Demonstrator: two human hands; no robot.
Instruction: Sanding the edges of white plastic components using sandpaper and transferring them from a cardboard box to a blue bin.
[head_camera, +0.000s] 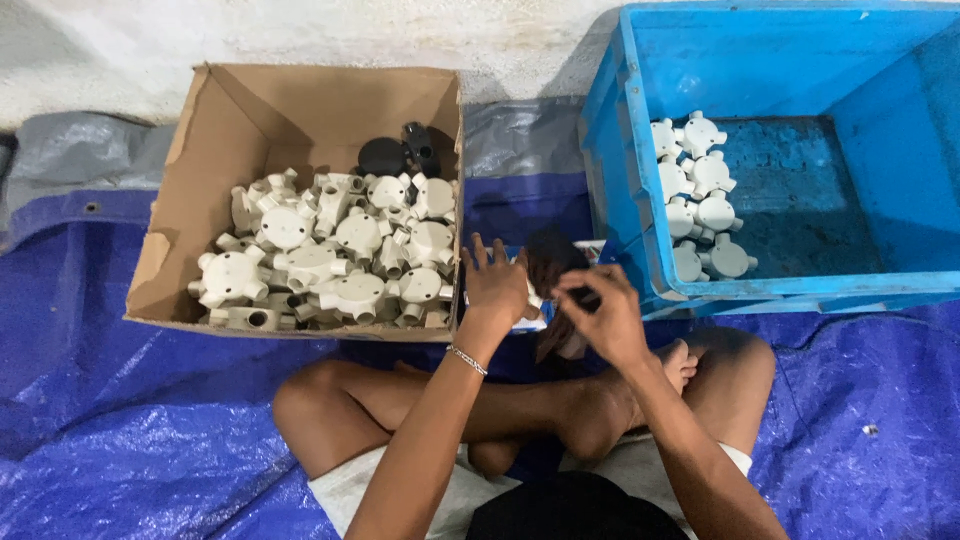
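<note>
From my seat I see the person sitting cross-legged on a crinkled blue plastic tarpaulin (130, 440), both hands raised between two containers. The left hand (495, 285), with a thin silver chain bracelet (466, 359) at the wrist, has its fingers spread upward, and a small white plastic fitting (535, 299) shows at its inner edge; I cannot tell how firmly it is held. The right hand (605, 318) is curled, its fingertips pinching a dark round lid-like piece (550, 262) (blurred, so its exact shape escapes me). The two hands are just beside each other, near the corner of the open brown cardboard box (250, 110) on the left. That box is heaped with cream-white round plastic junction boxes (330, 255), with a few black round pieces (400, 152) at the back. To the right stands a blue plastic crate (640, 150), holding a small cluster of white junction boxes (700, 195) along its left wall.
</note>
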